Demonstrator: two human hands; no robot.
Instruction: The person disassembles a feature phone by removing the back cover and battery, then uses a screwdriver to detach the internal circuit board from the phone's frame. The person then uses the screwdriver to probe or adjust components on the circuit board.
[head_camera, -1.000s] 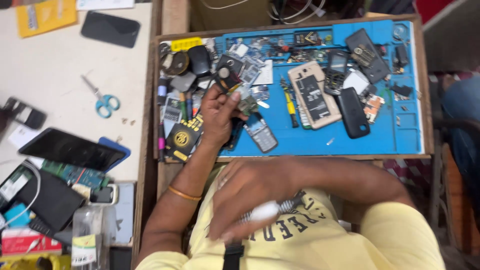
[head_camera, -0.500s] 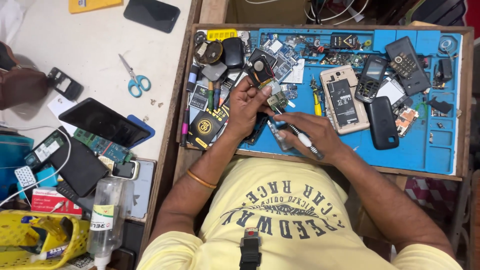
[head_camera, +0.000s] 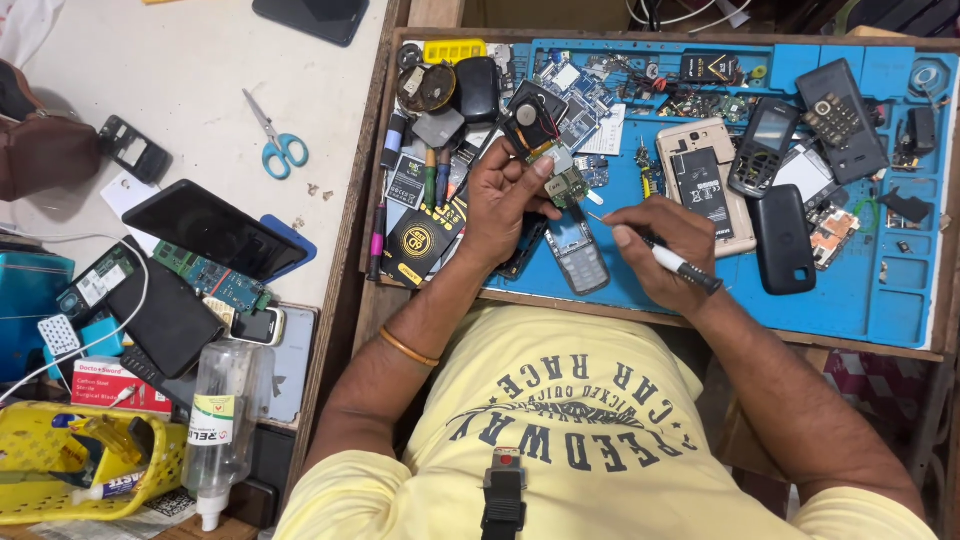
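My left hand (head_camera: 505, 205) holds a small green circuit board (head_camera: 566, 186) above the blue work mat (head_camera: 850, 290). In my right hand (head_camera: 662, 245) is a thin screwdriver (head_camera: 672, 257) with a black and white handle, its tip pointing at the board. Just below the board, a grey keypad phone (head_camera: 577, 255) lies on the mat between my two hands. A black and yellow packet (head_camera: 420, 240) rests under my left wrist.
The mat holds several phone parts: a gold phone back with battery (head_camera: 705, 185), a black cover (head_camera: 782, 240), a black keypad phone (head_camera: 842, 120). To the left on the white table are scissors (head_camera: 275, 140), a dark tablet (head_camera: 210, 230), a clear bottle (head_camera: 222, 420) and a yellow basket (head_camera: 60, 465).
My right hand has come up from my lap with the screwdriver and now points its tip at the board in my left hand. The view has shifted down and left.
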